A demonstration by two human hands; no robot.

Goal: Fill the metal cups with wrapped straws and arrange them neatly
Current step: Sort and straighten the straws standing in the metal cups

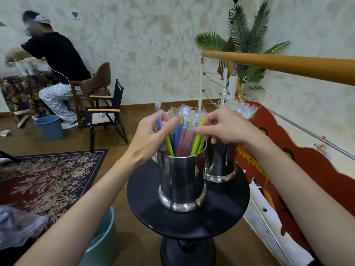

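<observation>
Steel near cup (182,181) stands mid-desk (221,214), packed with wrapped straws (182,137). The left hand (151,135) pinches straws at its left rim; the right hand (224,127) pinches them at its right. A second cup (221,166) stands behind-right, touching.

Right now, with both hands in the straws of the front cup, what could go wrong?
1. The front cup stands tall on a small round table; a sideways tug from the left hand or right hand on the straws might tip it.
2. The rear cup sits near the table's far edge, close behind the right hand; a wrist bump could knock it off.
3. Straws lean outward and could spill to the floor.
</observation>
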